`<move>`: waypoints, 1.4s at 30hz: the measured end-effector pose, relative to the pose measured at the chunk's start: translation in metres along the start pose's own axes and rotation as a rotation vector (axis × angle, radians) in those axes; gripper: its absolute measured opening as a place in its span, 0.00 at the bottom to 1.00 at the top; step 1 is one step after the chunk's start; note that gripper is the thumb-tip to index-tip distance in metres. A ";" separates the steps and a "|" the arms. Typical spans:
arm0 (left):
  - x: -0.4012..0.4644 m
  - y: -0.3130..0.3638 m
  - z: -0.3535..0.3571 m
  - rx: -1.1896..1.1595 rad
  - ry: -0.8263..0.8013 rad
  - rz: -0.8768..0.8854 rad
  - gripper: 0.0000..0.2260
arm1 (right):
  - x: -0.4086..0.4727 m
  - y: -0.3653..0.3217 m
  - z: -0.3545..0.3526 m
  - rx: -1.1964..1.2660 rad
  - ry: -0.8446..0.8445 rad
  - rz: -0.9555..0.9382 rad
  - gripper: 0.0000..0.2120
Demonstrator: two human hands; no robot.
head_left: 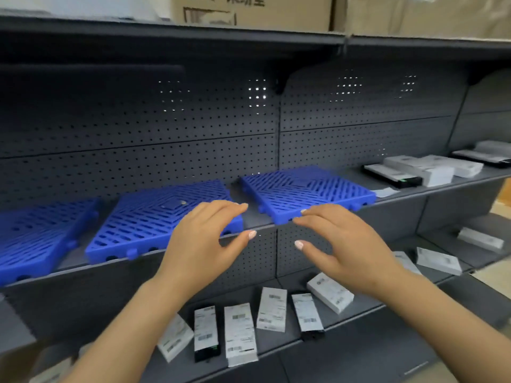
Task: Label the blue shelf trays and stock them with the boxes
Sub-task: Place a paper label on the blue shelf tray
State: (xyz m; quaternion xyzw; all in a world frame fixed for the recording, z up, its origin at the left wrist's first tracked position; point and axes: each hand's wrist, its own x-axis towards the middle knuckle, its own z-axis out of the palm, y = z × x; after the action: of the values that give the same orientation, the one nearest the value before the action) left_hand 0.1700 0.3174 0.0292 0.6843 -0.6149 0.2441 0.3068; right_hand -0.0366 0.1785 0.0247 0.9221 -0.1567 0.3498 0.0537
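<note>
grey metal shelving (318, 45) fills the view, with a pegboard back panel (138, 128) full of small holes. cardboard cartons (249, 9) sit on the top shelf, printed characters partly cut off by the frame edge.

middle shelf (409, 189): three blue slotted trays in a row. left tray (36, 233) partly out of frame. middle tray (154, 219) just beside it, its front edge at the shelf lip. right tray (304, 192) set apart from the middle one by a strip of bare shelf, front corner reaching the shelf edge. no boxes on any tray. farther right on the same shelf, a cluster of boxes (420, 170), white and black, lying flat; a small white slip (385, 192) lies between them and the right tray.

lower shelf (345, 352): a loose row of small boxes (272, 309) lying flat, mostly white with printed labels, two with black ends. more white boxes (438, 261) farther right; print too blurred to read.

left hand (204, 244): fingers spread and gently curved, holding nothing, over the front right corner of the middle tray; contact with it unclear. right hand (345, 244): same relaxed spread, holding nothing, fingertips at the front edge of the right tray; touching or just above, cannot tell. thumbs point toward each other across the gap between the trays.
</note>
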 end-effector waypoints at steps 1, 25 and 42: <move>0.008 0.014 0.011 -0.020 -0.008 0.013 0.22 | -0.010 0.014 -0.008 -0.012 0.004 0.021 0.19; 0.198 0.139 0.267 -0.284 -0.150 0.191 0.24 | -0.065 0.305 -0.033 -0.243 -0.062 0.262 0.19; 0.251 0.165 0.341 -0.003 -0.202 0.034 0.22 | -0.013 0.453 0.049 0.060 -0.183 -0.012 0.14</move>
State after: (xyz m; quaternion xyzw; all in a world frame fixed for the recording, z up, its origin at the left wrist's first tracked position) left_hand 0.0230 -0.1109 -0.0082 0.6944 -0.6546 0.1778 0.2402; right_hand -0.1623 -0.2564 -0.0254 0.9523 -0.1447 0.2683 0.0138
